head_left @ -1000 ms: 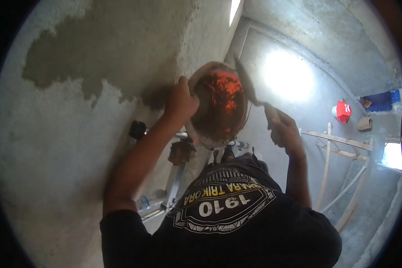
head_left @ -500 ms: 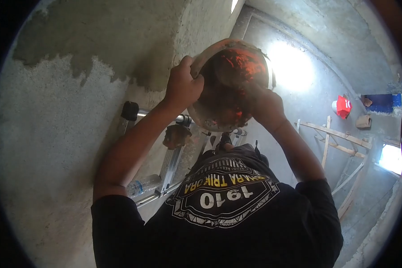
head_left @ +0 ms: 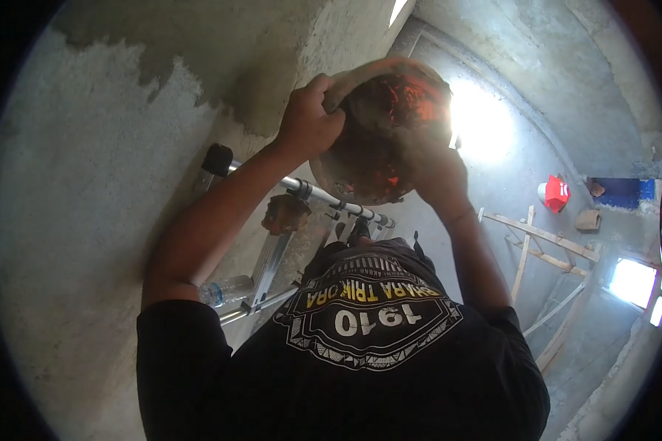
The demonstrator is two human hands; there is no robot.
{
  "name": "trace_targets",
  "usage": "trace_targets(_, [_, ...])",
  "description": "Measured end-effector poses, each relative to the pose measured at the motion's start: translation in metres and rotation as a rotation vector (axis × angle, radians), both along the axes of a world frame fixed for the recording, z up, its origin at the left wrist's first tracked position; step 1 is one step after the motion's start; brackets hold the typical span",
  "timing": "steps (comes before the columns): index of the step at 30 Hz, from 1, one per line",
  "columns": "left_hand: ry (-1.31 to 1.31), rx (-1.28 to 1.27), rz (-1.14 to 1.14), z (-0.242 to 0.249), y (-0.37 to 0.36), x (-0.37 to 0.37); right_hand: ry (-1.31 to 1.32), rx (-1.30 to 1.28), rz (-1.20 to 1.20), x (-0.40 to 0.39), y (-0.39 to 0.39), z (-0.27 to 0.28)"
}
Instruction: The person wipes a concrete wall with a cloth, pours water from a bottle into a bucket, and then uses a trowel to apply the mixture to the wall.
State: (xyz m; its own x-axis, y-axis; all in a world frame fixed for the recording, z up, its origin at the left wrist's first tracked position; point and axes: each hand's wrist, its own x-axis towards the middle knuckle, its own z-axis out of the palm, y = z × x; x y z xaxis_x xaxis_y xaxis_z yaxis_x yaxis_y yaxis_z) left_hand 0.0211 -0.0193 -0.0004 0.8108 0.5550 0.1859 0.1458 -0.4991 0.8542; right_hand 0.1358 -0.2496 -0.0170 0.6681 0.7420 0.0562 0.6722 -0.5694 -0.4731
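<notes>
An orange-red bucket (head_left: 390, 132), coated with grey-brown mortar, is held up in front of me with its open mouth facing me. My left hand (head_left: 312, 121) grips its rim on the left side, thumb toward the inside. On the right side my right hand (head_left: 435, 165) is at the mouth of the bucket, blurred; its fingers are too smeared to make out. Behind the bucket is a wall, with a darker damp patch (head_left: 184, 44) of plaster at the upper left.
Below my left forearm stands an aluminium ladder (head_left: 268, 268), with a brown lump (head_left: 285, 214) and a plastic bottle (head_left: 228, 290) by it. A wooden frame (head_left: 544, 235), a red-and-white container (head_left: 555, 194) and a blue object (head_left: 624, 192) are at the right.
The view has shifted slightly, and the ladder's top rail shows more fully below the bucket. My left hand still grips the rim, and my right hand remains at the bucket's mouth.
</notes>
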Motion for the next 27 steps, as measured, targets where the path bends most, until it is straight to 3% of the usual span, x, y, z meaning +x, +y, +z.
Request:
trace_targets(5, [-0.143, 0.057, -0.115, -0.018, 0.002, -0.004, 0.008, -0.032, 0.087, -0.027, 0.012, 0.015])
trace_targets(10, [-0.085, 0.084, -0.093, -0.005, 0.001, -0.007, 0.018, -0.270, 0.155, -0.032, -0.001, 0.013])
trace_targets(12, [-0.094, 0.055, -0.082, -0.002, 0.000, -0.008, -0.153, -0.235, 0.241, -0.019, -0.015, 0.003])
trace_targets(15, [-0.077, 0.132, -0.069, 0.004, -0.004, -0.009, -0.111, -0.321, 0.145, -0.014, -0.025, 0.010])
trace_targets(17, [-0.234, 0.120, -0.099, 0.005, -0.007, -0.009, -0.151, -0.253, 0.119, -0.012, -0.024, 0.016])
trace_targets(21, [-0.189, 0.107, -0.126, 0.008, -0.008, -0.017, -0.287, -0.001, 0.038, -0.017, -0.011, 0.000])
trace_targets(24, [-0.342, 0.206, -0.094, 0.004, -0.003, -0.018, -0.181, -0.086, 0.022, -0.031, 0.000, -0.001])
trace_targets(27, [-0.186, 0.105, -0.089, 0.003, -0.002, -0.022, -0.134, -0.180, 0.128, -0.034, -0.008, -0.007])
